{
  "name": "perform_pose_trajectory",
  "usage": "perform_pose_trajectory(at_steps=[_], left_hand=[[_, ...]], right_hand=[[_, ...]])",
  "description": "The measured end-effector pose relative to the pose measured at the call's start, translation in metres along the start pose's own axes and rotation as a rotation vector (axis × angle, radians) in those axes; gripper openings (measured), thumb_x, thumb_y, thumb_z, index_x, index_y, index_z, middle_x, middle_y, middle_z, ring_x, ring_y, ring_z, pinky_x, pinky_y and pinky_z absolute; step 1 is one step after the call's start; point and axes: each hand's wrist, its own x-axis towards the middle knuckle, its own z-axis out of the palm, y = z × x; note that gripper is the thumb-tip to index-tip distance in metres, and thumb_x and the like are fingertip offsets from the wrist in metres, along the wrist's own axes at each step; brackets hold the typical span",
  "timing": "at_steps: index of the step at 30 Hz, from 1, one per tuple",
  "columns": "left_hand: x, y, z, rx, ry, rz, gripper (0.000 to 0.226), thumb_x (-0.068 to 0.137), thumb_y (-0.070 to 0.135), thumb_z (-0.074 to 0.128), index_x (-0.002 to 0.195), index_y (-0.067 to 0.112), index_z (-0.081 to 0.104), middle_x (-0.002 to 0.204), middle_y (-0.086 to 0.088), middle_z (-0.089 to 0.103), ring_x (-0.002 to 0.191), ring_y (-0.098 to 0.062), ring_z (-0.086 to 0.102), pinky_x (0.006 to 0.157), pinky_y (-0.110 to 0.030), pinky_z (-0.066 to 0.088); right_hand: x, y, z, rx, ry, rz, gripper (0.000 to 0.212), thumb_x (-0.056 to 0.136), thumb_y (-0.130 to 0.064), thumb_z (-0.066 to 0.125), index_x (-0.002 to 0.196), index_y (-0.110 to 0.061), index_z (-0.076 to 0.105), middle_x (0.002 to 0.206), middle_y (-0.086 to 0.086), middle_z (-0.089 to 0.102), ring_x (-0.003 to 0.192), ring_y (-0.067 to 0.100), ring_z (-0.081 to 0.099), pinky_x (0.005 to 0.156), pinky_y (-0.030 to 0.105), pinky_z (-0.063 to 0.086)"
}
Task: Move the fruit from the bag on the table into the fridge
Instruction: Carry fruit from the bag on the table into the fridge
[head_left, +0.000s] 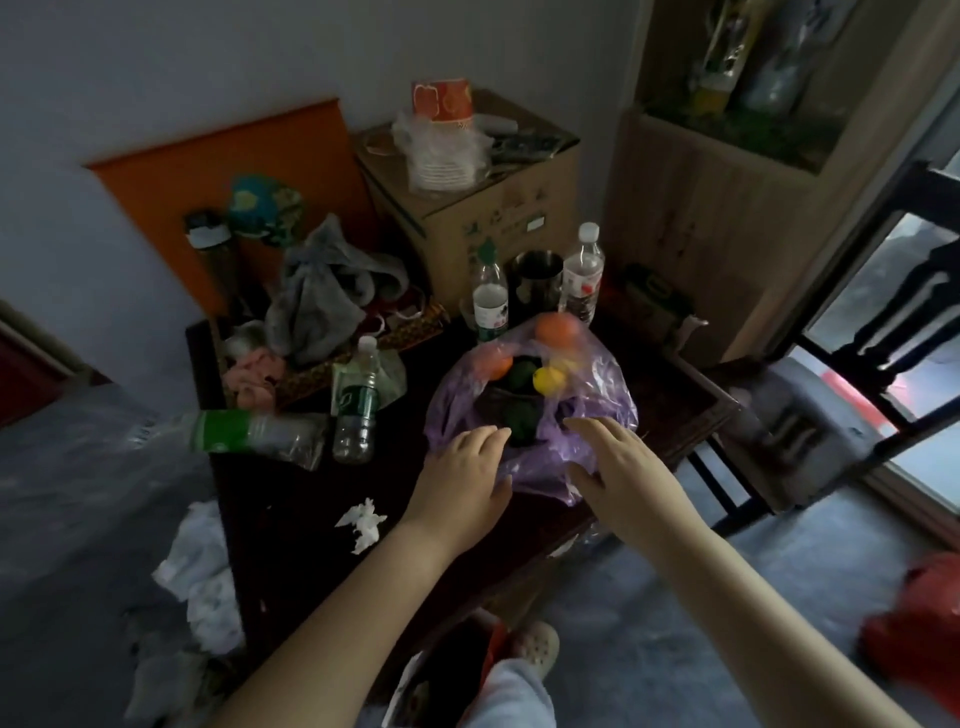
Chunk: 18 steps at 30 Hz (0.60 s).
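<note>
A thin purple plastic bag (597, 405) lies open on the dark wooden table (291, 519). Inside it I see an orange (558, 330) at the far side, a second orange (496, 364) to the left, a yellow lemon (549, 380) and dark green fruit (521, 426) in the middle. My left hand (462, 475) reaches over the bag's near left edge with its fingers straight. My right hand (618, 467) hovers over the near right part of the bag, fingers extended. Neither hand holds anything. No fridge is in view.
Water bottles (356, 410) stand and lie left of the bag; two more (584, 273) and a metal cup (537, 280) stand behind it. A cardboard box (483, 208), cloths and a crumpled tissue (363, 522) share the table. A grey chair (810, 431) stands to the right.
</note>
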Motion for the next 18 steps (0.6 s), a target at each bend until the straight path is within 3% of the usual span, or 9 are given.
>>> perform_pose_trajectory(at_steps=[7,10,12,18], left_hand=[[0.078,-0.035,0.032,-0.125,-0.063,-0.001,0.055,0.095,0.030,0.046,0.145,0.016,0.030,0.147,0.001,0.036,0.135,-0.016,0.032,0.106,-0.028,0.030],[0.111,-0.047,0.049,-0.128,-0.082,0.012,0.056,0.093,0.028,0.048,0.144,0.015,0.032,0.147,-0.001,0.037,0.136,-0.017,0.031,0.109,-0.028,0.027],[0.130,-0.053,0.060,-0.132,-0.097,0.026,0.056,0.091,0.026,0.050,0.143,0.014,0.034,0.145,-0.002,0.039,0.135,-0.018,0.032,0.109,-0.029,0.025],[0.169,-0.079,0.092,-0.093,-0.110,0.064,0.056,0.082,0.024,0.061,0.133,0.008,0.048,0.133,-0.010,0.053,0.125,-0.027,0.048,0.102,-0.038,0.040]], right_hand=[[0.084,0.030,0.023,0.049,-0.099,0.121,0.046,0.092,-0.019,0.056,0.137,-0.014,0.046,0.133,0.002,0.052,0.120,0.021,0.051,0.092,0.028,0.040],[0.118,0.038,0.040,0.065,-0.156,0.146,0.049,0.094,-0.016,0.052,0.141,-0.019,0.041,0.139,0.000,0.048,0.121,0.018,0.049,0.093,0.022,0.037],[0.138,0.042,0.052,0.087,-0.185,0.150,0.051,0.093,-0.013,0.050,0.142,-0.018,0.038,0.143,0.001,0.043,0.127,0.019,0.045,0.098,0.027,0.037],[0.177,0.065,0.084,0.075,-0.189,0.121,0.050,0.092,-0.014,0.052,0.140,-0.014,0.040,0.146,0.000,0.038,0.134,0.017,0.036,0.108,0.031,0.035]])
